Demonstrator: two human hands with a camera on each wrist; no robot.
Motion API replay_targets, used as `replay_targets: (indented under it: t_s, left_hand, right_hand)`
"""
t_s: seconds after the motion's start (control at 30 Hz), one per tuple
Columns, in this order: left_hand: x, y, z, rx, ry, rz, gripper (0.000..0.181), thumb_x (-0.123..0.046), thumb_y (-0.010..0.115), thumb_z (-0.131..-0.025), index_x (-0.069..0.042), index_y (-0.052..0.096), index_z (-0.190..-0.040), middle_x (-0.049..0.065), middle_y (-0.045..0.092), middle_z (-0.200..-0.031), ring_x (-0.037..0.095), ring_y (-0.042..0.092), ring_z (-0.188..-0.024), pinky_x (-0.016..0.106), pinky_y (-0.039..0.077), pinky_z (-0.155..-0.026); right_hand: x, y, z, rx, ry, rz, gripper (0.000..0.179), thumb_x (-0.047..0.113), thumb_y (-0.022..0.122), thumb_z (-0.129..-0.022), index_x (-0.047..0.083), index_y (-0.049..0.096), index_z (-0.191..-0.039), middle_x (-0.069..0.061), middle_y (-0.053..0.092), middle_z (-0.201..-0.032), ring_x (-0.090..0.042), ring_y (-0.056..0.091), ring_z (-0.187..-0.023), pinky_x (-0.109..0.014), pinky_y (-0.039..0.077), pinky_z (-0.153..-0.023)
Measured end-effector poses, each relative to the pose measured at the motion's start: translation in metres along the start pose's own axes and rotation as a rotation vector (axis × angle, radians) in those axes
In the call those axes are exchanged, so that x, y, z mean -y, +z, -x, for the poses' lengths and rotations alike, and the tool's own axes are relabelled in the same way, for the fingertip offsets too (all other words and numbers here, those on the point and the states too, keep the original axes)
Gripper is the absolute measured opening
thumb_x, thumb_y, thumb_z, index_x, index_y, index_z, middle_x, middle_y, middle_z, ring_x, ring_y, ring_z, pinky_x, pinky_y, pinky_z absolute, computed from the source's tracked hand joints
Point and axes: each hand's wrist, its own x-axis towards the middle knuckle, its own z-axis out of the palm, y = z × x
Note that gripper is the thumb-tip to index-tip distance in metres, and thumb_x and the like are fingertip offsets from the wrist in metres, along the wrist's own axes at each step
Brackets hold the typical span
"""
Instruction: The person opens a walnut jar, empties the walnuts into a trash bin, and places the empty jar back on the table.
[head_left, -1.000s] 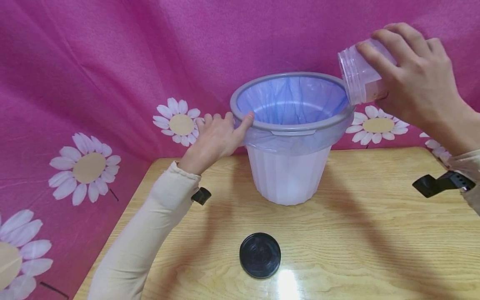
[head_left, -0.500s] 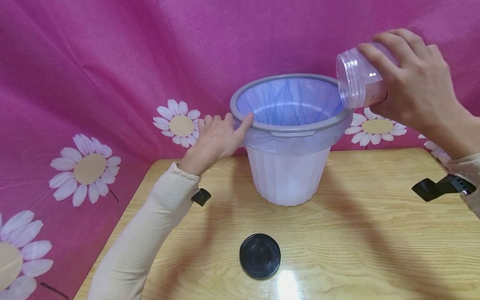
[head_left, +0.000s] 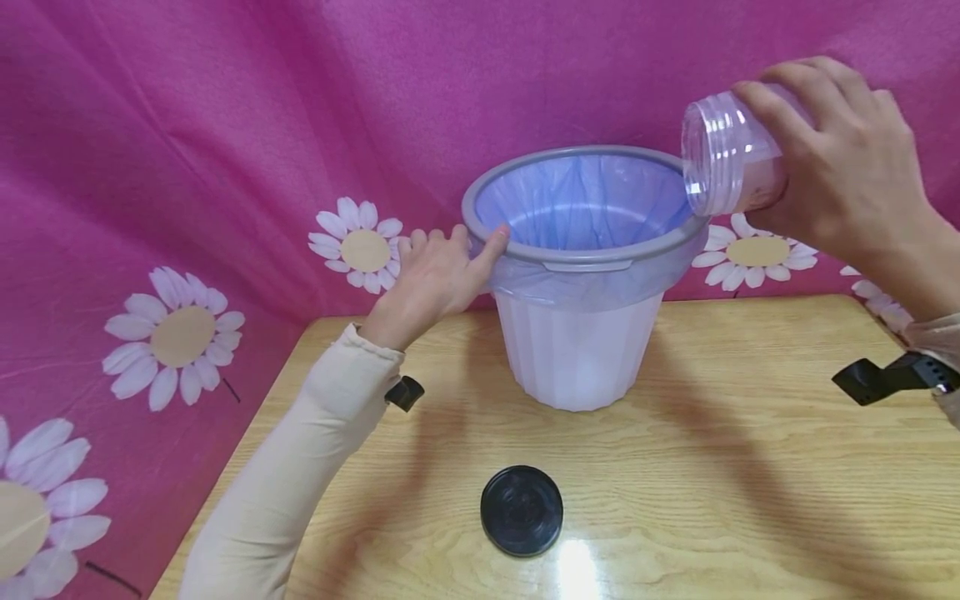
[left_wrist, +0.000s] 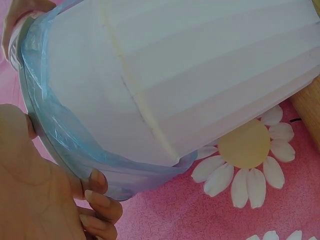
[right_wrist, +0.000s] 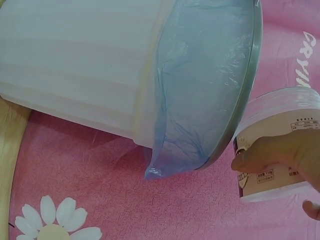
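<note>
A white ribbed trash bin (head_left: 577, 350) with a grey rim and a blue plastic liner (head_left: 577, 200) stands upright at the back of the table. My left hand (head_left: 435, 279) grips its left rim, thumb over the top and fingers curled beneath, as the left wrist view shows. In my right hand (head_left: 847, 158) is a clear plastic jar (head_left: 720, 158) without a lid. The jar lies tipped on its side, its mouth facing left at the bin's right rim. A brown printed label (right_wrist: 270, 170) shows on it in the right wrist view. No contents are visible inside.
Near the front of the wooden table (head_left: 712, 500) lies a round black lid (head_left: 521, 510). A pink cloth (head_left: 375, 83) with white daisies hangs right behind the bin and along the left side.
The jar has turned a little in my right hand, so more of its mouth shows, and lately it has shifted slightly right. My left hand stays on the rim.
</note>
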Motion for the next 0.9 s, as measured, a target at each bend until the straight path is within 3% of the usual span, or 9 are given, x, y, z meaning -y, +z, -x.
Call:
replay_targets:
  t_s: [0.37,0.9]
  left_hand:
    - [0.0011,-0.0010,0.0021,-0.001,-0.001,0.005,0.079,-0.070,0.014,-0.093,-0.003,0.052,-0.111,0.012,0.051,-0.091,0.031,0.040,-0.091,0.046,0.030,-0.090]
    - [0.0006,0.0001,0.0011,0.003,-0.002,0.002,0.082,-0.069,0.014,-0.093,-0.002,0.051,-0.123,0.012,0.051,-0.095,0.032,0.041,-0.095,0.046,0.030,-0.092]
  right_hand:
    - [-0.0002,-0.0006,0.0032,0.008,0.033,-0.030,0.112,0.006,0.092,-0.042,0.013,0.040,-0.142,-0.022,0.043,-0.139,-0.041,0.035,-0.133,-0.068,0.038,-0.083]
    - [-0.0018,-0.0012,0.0059,0.013,0.048,-0.038,0.114,0.008,0.092,-0.041,0.012,0.040,-0.142,-0.024,0.043,-0.137,-0.043,0.036,-0.132,-0.069,0.038,-0.082]
